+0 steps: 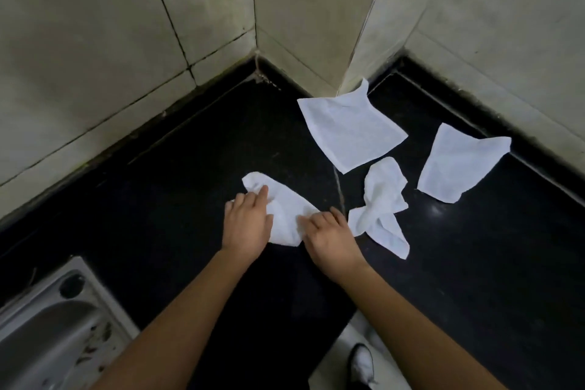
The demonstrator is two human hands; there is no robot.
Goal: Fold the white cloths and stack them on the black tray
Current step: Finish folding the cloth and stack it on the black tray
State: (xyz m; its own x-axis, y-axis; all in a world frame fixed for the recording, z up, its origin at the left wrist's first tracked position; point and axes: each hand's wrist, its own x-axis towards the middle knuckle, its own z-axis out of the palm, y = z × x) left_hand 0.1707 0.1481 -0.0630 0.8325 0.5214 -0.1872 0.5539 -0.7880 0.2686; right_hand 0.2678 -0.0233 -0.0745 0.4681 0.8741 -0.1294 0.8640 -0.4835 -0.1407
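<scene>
Left hand (247,225) flat, fingers straight, pressing crumpled cloth (285,212) on black surface (177,187). Right hand (330,236) on same cloth's near edge, fingers bent; pinch or press unclear. To the right: flat cloth (351,130), twisted cloth (380,199), part-folded cloth (456,165).

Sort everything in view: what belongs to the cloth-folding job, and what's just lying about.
Job: cloth under the hands, flat cloth, crumpled cloth, cloth on the far right, left hand, right hand.
Lying about: sink, shoe, tiled wall.
</scene>
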